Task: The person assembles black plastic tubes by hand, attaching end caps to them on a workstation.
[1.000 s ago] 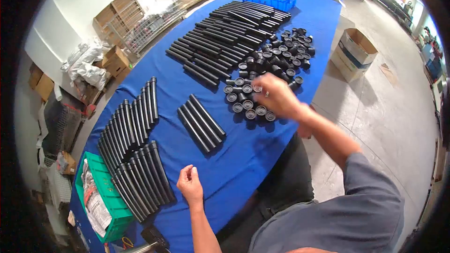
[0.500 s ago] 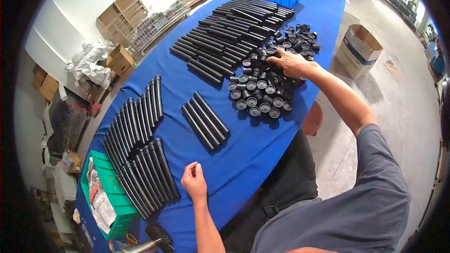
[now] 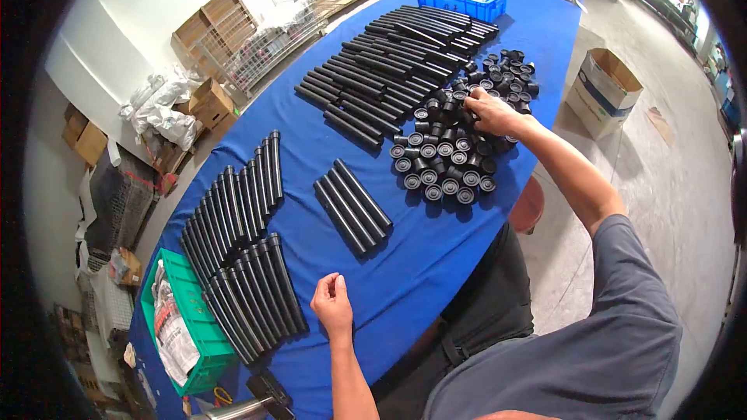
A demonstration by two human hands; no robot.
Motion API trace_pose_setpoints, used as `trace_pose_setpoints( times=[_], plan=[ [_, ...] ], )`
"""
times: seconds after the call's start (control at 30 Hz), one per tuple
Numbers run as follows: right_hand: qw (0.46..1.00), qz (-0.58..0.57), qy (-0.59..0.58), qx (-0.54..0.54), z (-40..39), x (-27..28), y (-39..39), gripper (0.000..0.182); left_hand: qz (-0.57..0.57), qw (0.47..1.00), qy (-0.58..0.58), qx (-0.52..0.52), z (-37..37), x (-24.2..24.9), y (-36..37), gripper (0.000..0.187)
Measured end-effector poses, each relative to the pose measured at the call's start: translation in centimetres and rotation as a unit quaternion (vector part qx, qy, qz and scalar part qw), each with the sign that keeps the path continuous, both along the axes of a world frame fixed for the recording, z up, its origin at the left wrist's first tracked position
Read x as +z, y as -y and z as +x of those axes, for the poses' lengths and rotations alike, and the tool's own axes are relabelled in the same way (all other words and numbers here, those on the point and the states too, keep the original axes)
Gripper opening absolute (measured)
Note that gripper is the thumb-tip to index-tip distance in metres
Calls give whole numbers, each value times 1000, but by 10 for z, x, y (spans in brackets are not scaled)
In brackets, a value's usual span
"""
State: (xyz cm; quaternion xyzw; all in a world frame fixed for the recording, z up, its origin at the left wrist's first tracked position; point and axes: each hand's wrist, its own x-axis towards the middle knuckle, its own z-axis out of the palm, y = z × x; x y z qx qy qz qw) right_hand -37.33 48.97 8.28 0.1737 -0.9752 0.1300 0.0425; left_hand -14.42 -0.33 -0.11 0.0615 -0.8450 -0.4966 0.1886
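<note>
My right hand is down at the pile of black round caps, its fingers closed among them; what they grip is too small and dark to make out. My left hand hovers near the front edge of the blue table, fingers curled together, their inside hidden. Ahead of it lie several loose black tubes side by side. To the left, capped black tubes rest in two overlapping rows. Beyond the caps, many plain black tubes are laid out in rows.
A green crate with printed paper stands at the left table end, a hammer-like tool beside it. A blue crate sits at the far end. On the floor to the right are a cardboard box and a red stool.
The view has shifted slightly, so the table's contents appear lower and further right. My right hand's fingers have drawn together at the caps. My left hand keeps its curled shape.
</note>
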Motion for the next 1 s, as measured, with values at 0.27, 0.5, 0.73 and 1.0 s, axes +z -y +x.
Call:
trace_pose_setpoints(
  times=[0.27, 0.5, 0.73, 1.0],
  plan=[
    [995, -26, 30, -90, 4, 0, 18, 65, -6, 1000, -24, 9, -2, -7, 3, 13],
    [991, -33, -47, -124, -3, -23, 26, 51, 4, 1000, -6, 6, 0, -4, 3, 13],
    [986, -71, -46, -142, 11, -6, 31, 43, -5, 1000, -14, 8, 0, 1, 0, 11],
    [981, -78, -118, -136, 28, 11, 30, 42, 7, 1000, 1, 8, 0, -5, 5, 12]
  ],
)
